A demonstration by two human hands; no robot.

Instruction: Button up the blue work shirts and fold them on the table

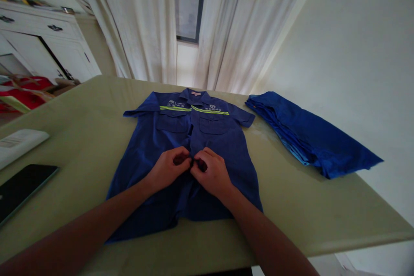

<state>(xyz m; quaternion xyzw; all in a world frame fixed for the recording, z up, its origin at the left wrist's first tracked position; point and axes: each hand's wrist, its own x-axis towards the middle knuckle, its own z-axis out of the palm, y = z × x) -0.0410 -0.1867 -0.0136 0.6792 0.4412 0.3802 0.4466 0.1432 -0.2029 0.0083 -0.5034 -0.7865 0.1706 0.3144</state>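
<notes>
A dark blue short-sleeved work shirt (223, 159) lies spread face up on the table, its collar at the far side. Yellow-green stripes, pale logos and two chest pockets mark its front. Over the lower half of the front opening, my left hand (170, 166) and my right hand (211, 170) meet, fingertips close together. Both pinch the front edges of the shirt between thumb and fingers. Whether a button is between the fingertips is too small and dark to see. Above the hands the front edges are slightly parted.
Folded blue garments (304, 129) lie on the table's right side. A dark phone (27, 187) and a white packet (22, 144) are at the left. The pale green table (300, 220) ends near me. Behind stand curtains (145, 21) and a white cabinet (48, 39).
</notes>
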